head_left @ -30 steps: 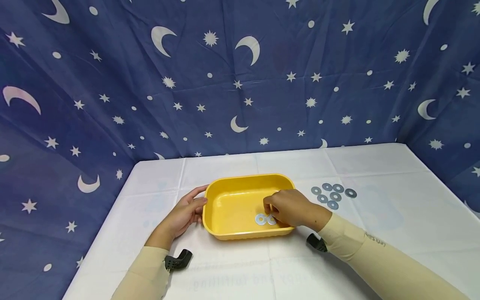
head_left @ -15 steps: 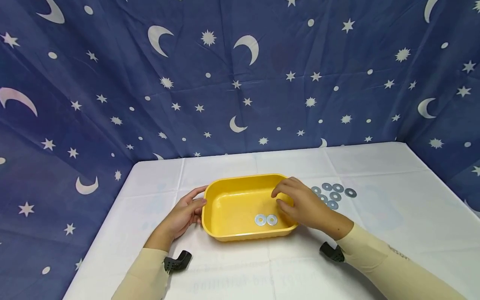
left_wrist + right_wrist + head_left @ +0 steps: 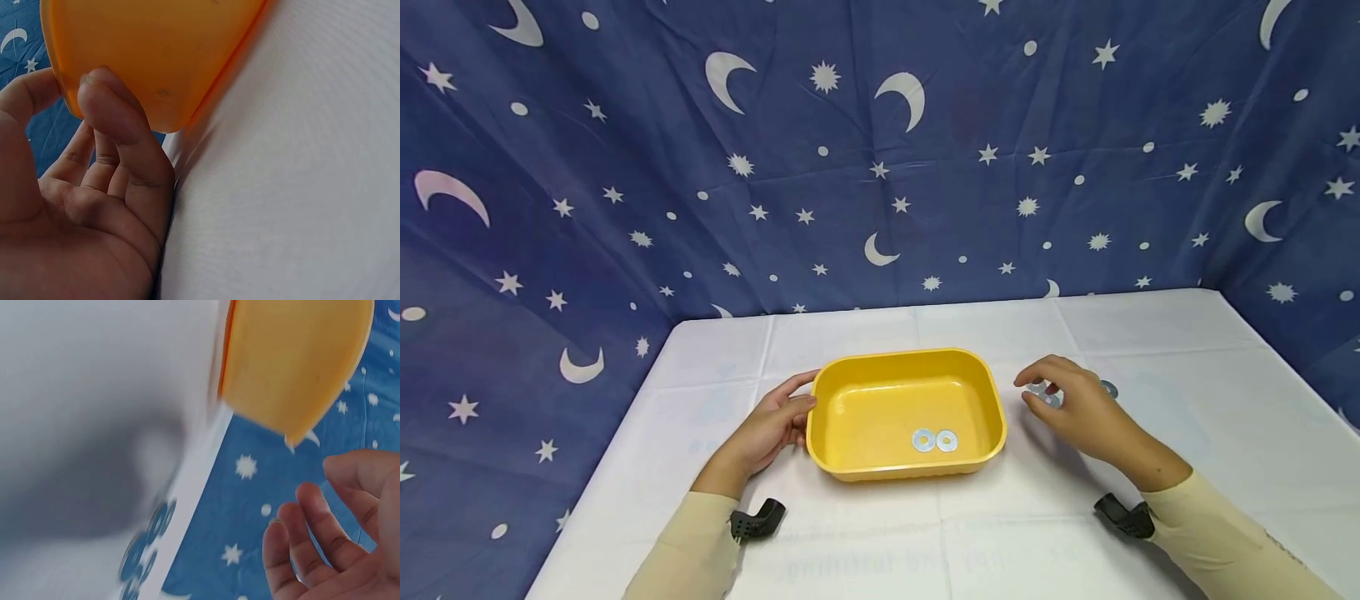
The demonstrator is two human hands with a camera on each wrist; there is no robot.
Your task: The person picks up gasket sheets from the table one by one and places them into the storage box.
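Note:
A yellow plastic tray (image 3: pixel 906 475) sits on the white-covered table in the head view. Two flat metal washers (image 3: pixel 947 440) lie side by side on its floor, near the front right. My left hand (image 3: pixel 767 430) holds the tray's left end; the left wrist view has the thumb (image 3: pixel 112 106) against the wall and a finger at the rim. To the right of the tray, my right hand (image 3: pixel 1075 408) hovers above loose washers (image 3: pixel 1051 401), its fingers loosely bent with nothing between them. That hand partly hides the washers, which the right wrist view catches blurred at lower left.
A single washer (image 3: pixel 1109 389) peeks out beyond the right hand. Behind the table hangs a blue curtain (image 3: pixel 880 167) with moons and stars. A black wrist mount (image 3: pixel 758 520) sits at the left wrist, and another (image 3: pixel 1124 517) at the right.
My right hand has come up out of the tray, leaving the two washers lying there, and moved right to above the loose washers. The left hand and tray have stayed in place.

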